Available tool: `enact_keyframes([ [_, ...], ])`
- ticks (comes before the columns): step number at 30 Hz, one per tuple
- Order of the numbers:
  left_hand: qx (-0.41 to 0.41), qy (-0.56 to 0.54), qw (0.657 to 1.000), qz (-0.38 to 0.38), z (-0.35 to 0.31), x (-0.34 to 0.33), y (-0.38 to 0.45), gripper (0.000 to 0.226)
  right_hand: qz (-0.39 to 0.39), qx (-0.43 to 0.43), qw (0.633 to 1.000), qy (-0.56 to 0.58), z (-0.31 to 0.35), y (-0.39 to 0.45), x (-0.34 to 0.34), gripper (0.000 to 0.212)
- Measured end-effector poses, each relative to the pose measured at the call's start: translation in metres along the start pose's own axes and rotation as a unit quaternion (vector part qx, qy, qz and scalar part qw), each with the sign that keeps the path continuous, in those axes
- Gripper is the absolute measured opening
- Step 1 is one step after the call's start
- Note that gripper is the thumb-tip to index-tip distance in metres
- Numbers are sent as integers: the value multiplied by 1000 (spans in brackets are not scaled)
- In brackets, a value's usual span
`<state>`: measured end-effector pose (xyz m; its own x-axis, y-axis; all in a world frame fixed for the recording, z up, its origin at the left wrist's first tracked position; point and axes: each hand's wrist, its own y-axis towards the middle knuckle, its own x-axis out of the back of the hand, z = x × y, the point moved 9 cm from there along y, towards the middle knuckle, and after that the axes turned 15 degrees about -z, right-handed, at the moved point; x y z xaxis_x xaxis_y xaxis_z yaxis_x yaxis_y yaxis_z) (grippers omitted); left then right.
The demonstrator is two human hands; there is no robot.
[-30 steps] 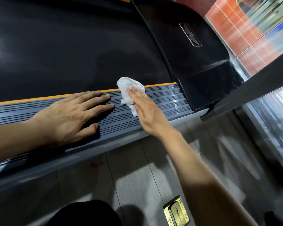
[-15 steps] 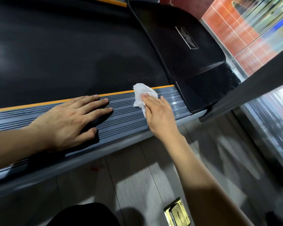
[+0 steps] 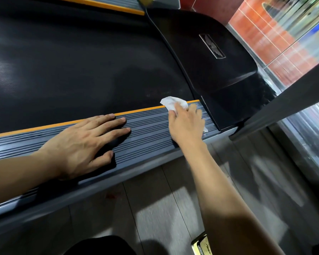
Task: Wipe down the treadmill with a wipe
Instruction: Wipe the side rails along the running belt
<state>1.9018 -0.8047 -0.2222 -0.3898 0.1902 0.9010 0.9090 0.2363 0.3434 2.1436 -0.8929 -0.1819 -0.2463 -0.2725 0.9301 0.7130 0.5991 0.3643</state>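
In the head view, the right hand [image 3: 187, 124] presses a crumpled white wipe [image 3: 173, 103] onto the ribbed grey side rail [image 3: 147, 129] of the treadmill, its fingers bent over the cloth; most of the wipe sticks out beyond the fingertips, lying over the orange strip [image 3: 140, 110] at the rail's inner edge. Left of that hand, apart from it, the left hand [image 3: 83, 144] lies flat on the same rail, fingers straight and spread, holding nothing. Beyond both hands stretches the black belt [image 3: 72, 67]. Just right of the right hand sits the black motor cover [image 3: 210, 57]. Below the hands is grey plank floor [image 3: 155, 208], with a gold-coloured object [image 3: 201, 244] at the bottom edge.
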Motion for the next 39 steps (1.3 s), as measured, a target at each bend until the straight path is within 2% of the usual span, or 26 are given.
enact_keyframes([
  [2, 1, -2, 1000, 0, 0, 1, 1, 68, -21, -2, 1000, 11, 0, -3, -4, 37],
  [6, 3, -4, 1000, -1, 2, 0, 0, 68, -85, -6, 986, 142, -19, -10, -2, 31],
  [10, 3, -3, 1000, -3, 1, 1, 1, 68, -73, -17, 967, 244, -43, -19, 9, 45],
  [14, 4, -4, 1000, -3, 1, 0, 1, 67, -50, -18, 974, 220, -44, -25, 9, 49],
  [17, 6, -4, 1000, -2, 1, 0, 1, 67, -94, 7, 975, 201, -31, -30, 18, 26],
  [20, 8, -6, 1000, -2, 1, 0, 1, 67, -121, -39, 981, 144, -34, -26, 22, 36],
  [21, 8, -6, 1000, -3, 1, 0, 1, 67, -121, -52, 981, 141, -36, -24, 20, 33],
  [23, 4, -3, 1000, -1, 1, 0, 1, 68, -119, -76, 980, 140, -43, -24, 16, 13],
  [24, 4, 0, 1000, 0, 1, 0, 2, 68, -117, -91, 978, 147, -48, -24, 15, 13],
  [27, 5, 8, 1000, 4, 1, -1, 1, 68, -116, -139, 968, 173, -61, -32, 14, 36],
  [31, 4, 16, 1000, 6, 0, -2, 1, 68, -107, -80, 990, 43, -69, -33, 6, 23],
  [33, 5, 18, 1000, 5, 1, -1, 2, 68, -78, -34, 992, 96, -54, -28, 2, 24],
  [36, 5, 16, 1000, 6, 1, -2, 1, 68, -18, 114, 965, 237, -17, -22, 1, 38],
  [37, 5, 17, 1000, 6, 2, -2, 1, 68, -17, 122, 962, 245, -23, -12, 1, 40],
  [39, 2, 20, 1000, 7, 1, -2, 1, 68, -23, 42, 978, 201, -60, 18, -5, 41],
])
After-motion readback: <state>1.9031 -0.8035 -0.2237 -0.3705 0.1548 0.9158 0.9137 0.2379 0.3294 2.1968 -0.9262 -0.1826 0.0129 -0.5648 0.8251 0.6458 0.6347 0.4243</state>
